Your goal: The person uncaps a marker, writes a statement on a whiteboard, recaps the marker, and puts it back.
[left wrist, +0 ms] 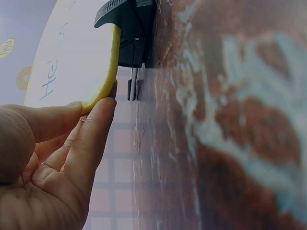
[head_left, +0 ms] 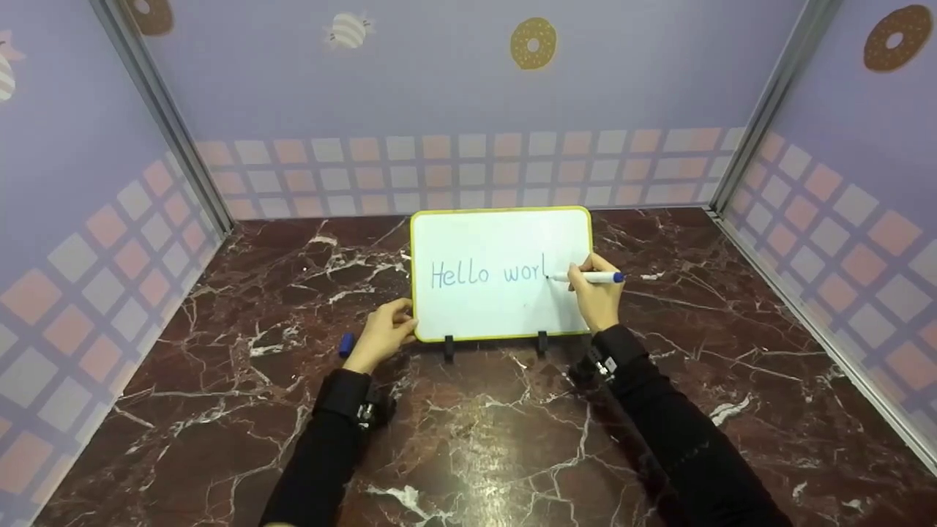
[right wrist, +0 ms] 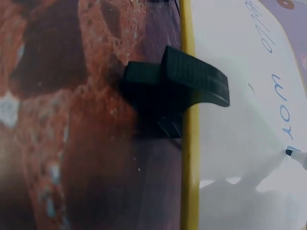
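A small whiteboard [head_left: 483, 311] with a yellow frame leans back on a stand with black clips [head_left: 449, 347]. Blue handwriting on it reads "Hello worl". My right hand [head_left: 599, 296] holds a white marker [head_left: 599, 277] with a blue end, its dark tip touching the board at the foot of the "l". In the right wrist view only the marker's tip [right wrist: 289, 152] shows; the hand is out of that view. My left hand [head_left: 384, 331] pinches the board's lower left corner, thumb on the front and fingers behind, as the left wrist view shows of the yellow rim [left wrist: 103, 93].
A blue marker cap [head_left: 346, 344] lies on the dark red marbled table [head_left: 483, 454], just left of my left hand. Lilac panels [head_left: 439, 95] with printed doughnuts and checks enclose the back and both sides. Black clips [right wrist: 192, 79] jut over the board's lower edge.
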`<state>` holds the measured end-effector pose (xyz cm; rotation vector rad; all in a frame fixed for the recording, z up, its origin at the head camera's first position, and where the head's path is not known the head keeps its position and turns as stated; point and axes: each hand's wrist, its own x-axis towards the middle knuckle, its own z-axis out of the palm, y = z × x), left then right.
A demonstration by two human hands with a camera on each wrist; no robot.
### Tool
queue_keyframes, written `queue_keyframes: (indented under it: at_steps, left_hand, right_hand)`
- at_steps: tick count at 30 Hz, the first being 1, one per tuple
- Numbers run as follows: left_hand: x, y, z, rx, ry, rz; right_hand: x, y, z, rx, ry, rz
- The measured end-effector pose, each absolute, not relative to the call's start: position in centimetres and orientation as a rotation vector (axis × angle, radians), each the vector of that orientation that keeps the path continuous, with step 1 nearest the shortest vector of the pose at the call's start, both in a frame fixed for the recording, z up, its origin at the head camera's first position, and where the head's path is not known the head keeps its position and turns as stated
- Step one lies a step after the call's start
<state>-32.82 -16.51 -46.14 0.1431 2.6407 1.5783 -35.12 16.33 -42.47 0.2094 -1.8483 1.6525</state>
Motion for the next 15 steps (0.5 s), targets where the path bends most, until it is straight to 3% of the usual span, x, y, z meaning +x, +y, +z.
queue_keyframes:
  at_steps: [15]
  left_hand:
    - [-32.75,-16.49,-46.04,0.155,2.666,1.557]
  right_hand:
    - [-35.36,16.9,-41.71,0.174,-1.765,1.66]
